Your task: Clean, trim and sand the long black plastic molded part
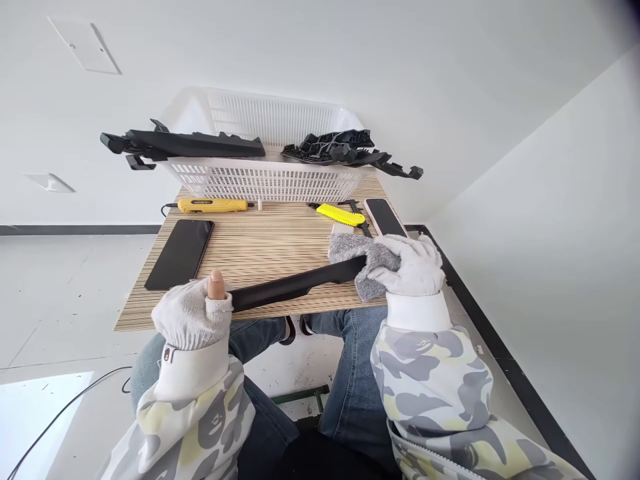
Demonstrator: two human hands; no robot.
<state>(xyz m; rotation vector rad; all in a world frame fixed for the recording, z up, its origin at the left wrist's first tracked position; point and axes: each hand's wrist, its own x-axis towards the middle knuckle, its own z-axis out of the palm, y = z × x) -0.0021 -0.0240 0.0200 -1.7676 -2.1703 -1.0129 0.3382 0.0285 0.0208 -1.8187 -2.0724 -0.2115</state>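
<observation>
A long black plastic trim piece [295, 285] lies slantwise between my hands, above the table's near edge. Its left end is gripped by my left hand [193, 312], in a white knit glove with the thumb tip bare. At the other end, my right hand [413, 267], gloved in white too, is closed on a grey cloth [373, 267]. The cloth is folded around the right end of the trim piece and hides its tip. The right fingers are partly hidden by the cloth.
Across the table [260, 247] stands a white basket [270, 180] with black plastic parts [200, 145] across its rim. Nearby lie a yellow corded tool [213, 205], a yellow-handled cutter [341, 215], a dark phone [181, 255] and a second phone [385, 217]. Walls stand behind and right.
</observation>
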